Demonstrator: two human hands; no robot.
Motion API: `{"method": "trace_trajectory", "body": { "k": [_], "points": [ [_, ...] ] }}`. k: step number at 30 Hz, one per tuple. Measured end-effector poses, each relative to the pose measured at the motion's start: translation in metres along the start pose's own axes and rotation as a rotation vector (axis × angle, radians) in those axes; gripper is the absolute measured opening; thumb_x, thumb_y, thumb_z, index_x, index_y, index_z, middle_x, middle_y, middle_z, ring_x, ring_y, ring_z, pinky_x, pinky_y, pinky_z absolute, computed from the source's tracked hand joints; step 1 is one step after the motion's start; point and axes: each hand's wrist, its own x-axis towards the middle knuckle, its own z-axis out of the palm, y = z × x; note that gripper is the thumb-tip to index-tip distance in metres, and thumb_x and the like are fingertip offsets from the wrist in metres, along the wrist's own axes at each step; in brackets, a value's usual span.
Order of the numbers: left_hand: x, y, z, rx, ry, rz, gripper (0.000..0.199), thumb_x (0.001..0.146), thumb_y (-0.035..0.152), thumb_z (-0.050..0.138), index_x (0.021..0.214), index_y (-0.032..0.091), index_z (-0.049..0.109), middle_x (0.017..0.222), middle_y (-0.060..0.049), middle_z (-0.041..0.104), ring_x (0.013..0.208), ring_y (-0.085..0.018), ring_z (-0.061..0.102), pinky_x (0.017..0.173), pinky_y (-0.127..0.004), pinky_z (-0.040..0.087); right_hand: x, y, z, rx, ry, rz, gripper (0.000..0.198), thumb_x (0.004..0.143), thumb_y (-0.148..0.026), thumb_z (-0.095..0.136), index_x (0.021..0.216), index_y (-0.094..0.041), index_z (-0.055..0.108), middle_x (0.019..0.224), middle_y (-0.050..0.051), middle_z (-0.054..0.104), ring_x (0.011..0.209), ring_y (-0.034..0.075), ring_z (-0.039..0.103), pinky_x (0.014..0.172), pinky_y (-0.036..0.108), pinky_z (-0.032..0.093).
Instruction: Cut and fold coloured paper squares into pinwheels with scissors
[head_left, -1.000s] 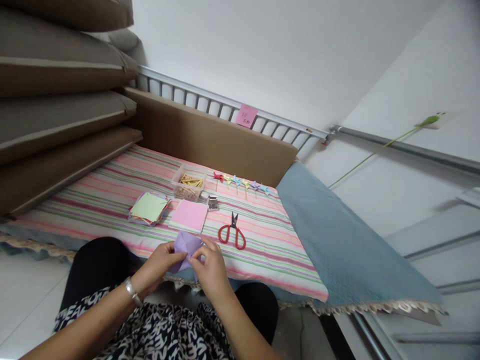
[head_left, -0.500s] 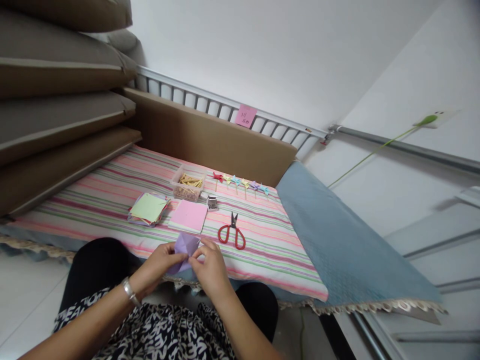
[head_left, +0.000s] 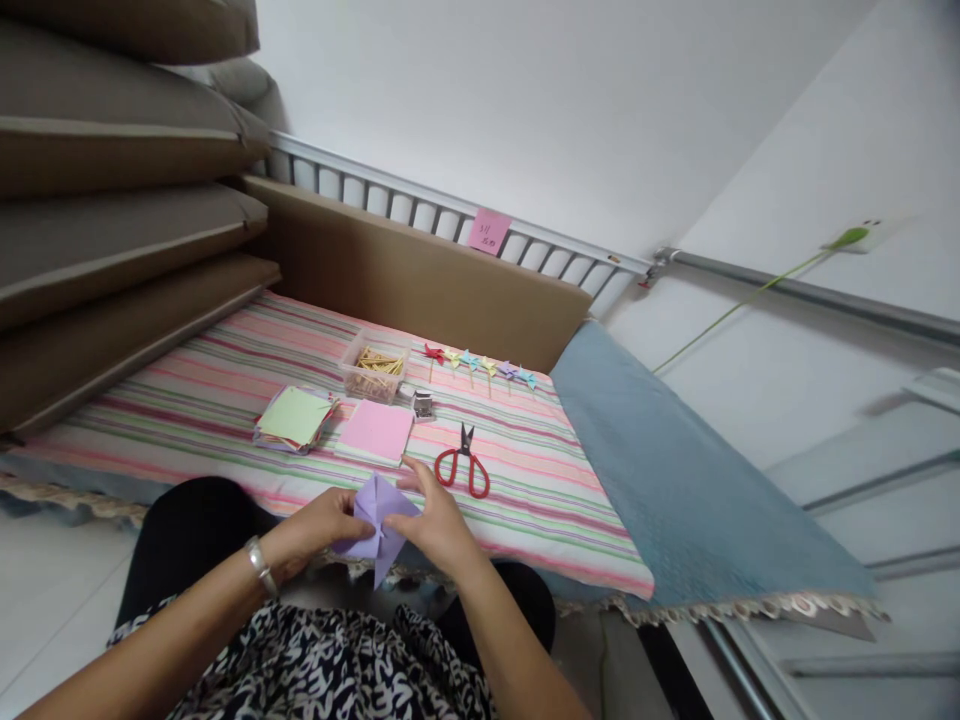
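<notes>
A folded sheet of purple paper (head_left: 377, 503) is held between my hands above the near edge of the bed, one point hanging down. My left hand (head_left: 324, 525) pinches its left side, thumb on the front and fingers behind. From the right, my right hand (head_left: 437, 520) presses its thumb near the paper's middle, the index finger lifted off and the other fingers partly hidden. Just beyond lie a pad of pink paper squares (head_left: 376, 430) and a stack of coloured paper squares (head_left: 294, 418). Scissors with red handles (head_left: 463, 462) rest to the right.
A clear plastic box (head_left: 349, 375) holds small wooden sticks. Beside it lies a small metallic item (head_left: 423, 404). Several small paper pinwheels on sticks (head_left: 471, 362) stand in a row. A brown board (head_left: 420, 270) closes the back, and stacked cushions (head_left: 127, 225) rise at left.
The purple paper has spread out into a wider, pointed shape facing me. My right hand has gone from a fingertip pinch at its edge to a thumb on its middle.
</notes>
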Motion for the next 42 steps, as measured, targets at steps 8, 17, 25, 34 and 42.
{"method": "trace_trajectory", "body": {
  "k": [8,17,25,34,42],
  "points": [
    [0.008,0.000,0.002,0.093,-0.148,-0.006,0.012,0.056,0.015,0.059,0.066,0.012,0.065,0.059,0.002,0.062,0.048,-0.009,0.046,0.049,-0.020,0.030,0.002,0.018,0.009,0.226,-0.203,0.181,0.072,0.056,-0.011,0.066,0.123,-0.025,0.045,0.068,-0.004,0.056,0.053,0.011,0.051,0.045,0.019,0.036],
    [0.012,0.005,0.004,0.149,-0.115,0.010,0.019,0.054,0.016,0.058,0.069,0.013,0.069,0.058,0.000,0.065,0.048,-0.012,0.049,0.049,-0.021,0.034,0.001,0.023,0.007,0.479,-0.173,0.211,0.067,0.056,-0.012,0.067,0.120,-0.021,0.047,0.073,-0.002,0.062,0.057,0.013,0.056,0.050,0.022,0.041],
    [0.013,0.006,0.005,0.178,-0.124,0.022,0.018,0.056,0.016,0.058,0.069,0.014,0.070,0.061,-0.001,0.067,0.050,-0.015,0.054,0.051,-0.022,0.038,-0.001,0.021,0.003,0.404,-0.140,0.147,0.062,0.052,-0.011,0.068,0.112,-0.021,0.054,0.086,0.000,0.063,0.073,0.018,0.059,0.059,0.025,0.045],
    [0.021,0.003,0.005,0.179,-0.032,0.123,0.026,0.055,0.018,0.067,0.080,0.014,0.064,0.070,-0.001,0.065,0.064,-0.016,0.057,0.061,-0.025,0.042,0.001,0.021,0.006,0.311,-0.065,0.140,0.045,0.054,-0.008,0.061,0.098,-0.019,0.060,0.075,-0.003,0.061,0.064,0.014,0.054,0.056,0.022,0.041],
    [-0.004,-0.001,0.013,-0.292,0.092,0.081,0.036,0.069,0.035,0.064,0.100,0.018,0.058,0.096,-0.008,0.066,0.085,-0.020,0.060,0.076,-0.031,0.044,0.007,0.023,0.016,0.461,0.178,0.193,0.041,0.056,-0.014,0.061,0.096,-0.017,0.056,0.076,0.000,0.063,0.066,0.017,0.057,0.058,0.024,0.044]
  ]
}}
